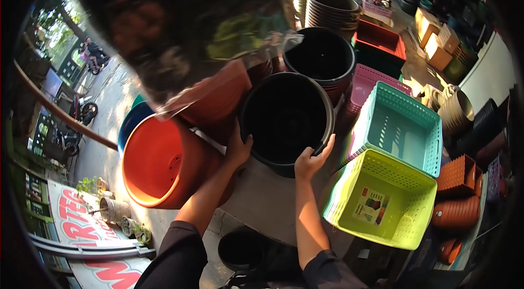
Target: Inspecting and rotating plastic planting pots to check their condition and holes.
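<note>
Both my hands grip a round black plastic pot (286, 119) by its sides. My left hand (240, 146) holds its left side, with the fingers partly hidden behind it. On the lower right rim lies my right hand (312, 160), its thumb at the edge and other fingers out of sight underneath. Behind this pot stands a stack of black pots (319, 57). A large orange-red pot (152, 162) lies tilted beside my left forearm, its mouth facing left. Lime green baskets (389, 199) and turquoise baskets (403, 129) are stacked to the right of my right hand.
Clear plastic wrapping (229, 59) hangs close at the upper left and hides part of the scene. Another black pot (241, 250) stands low between my arms. Cardboard boxes (440, 43) and brown planters (456, 211) are at the right. Potted plants (114, 209) and a printed banner (77, 215) stand at the left.
</note>
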Demonstrator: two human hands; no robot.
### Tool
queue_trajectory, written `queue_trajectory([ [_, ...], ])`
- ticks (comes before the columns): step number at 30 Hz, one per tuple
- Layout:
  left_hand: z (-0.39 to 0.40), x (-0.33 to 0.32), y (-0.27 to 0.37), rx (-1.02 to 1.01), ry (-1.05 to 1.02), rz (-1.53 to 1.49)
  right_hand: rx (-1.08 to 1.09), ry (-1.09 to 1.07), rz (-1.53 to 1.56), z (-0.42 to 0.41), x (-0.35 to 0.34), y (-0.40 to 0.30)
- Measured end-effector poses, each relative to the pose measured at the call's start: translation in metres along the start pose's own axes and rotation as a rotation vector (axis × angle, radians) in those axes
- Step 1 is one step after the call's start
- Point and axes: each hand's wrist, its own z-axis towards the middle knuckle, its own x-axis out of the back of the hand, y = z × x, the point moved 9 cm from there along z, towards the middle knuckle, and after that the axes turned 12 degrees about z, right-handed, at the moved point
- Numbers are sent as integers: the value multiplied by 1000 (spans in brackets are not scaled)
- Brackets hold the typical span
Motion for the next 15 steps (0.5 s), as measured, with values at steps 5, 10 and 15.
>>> queue_trajectory([
  [5,20,-73,-8,163,-219,45,-32,94,-47,3,28,53],
  [10,6,-94,-36,125,-234,140,-279,1,-313,-26,35,99],
  [15,7,-100,-36,157,-228,146,-391,-49,-363,-25,37,114],
])
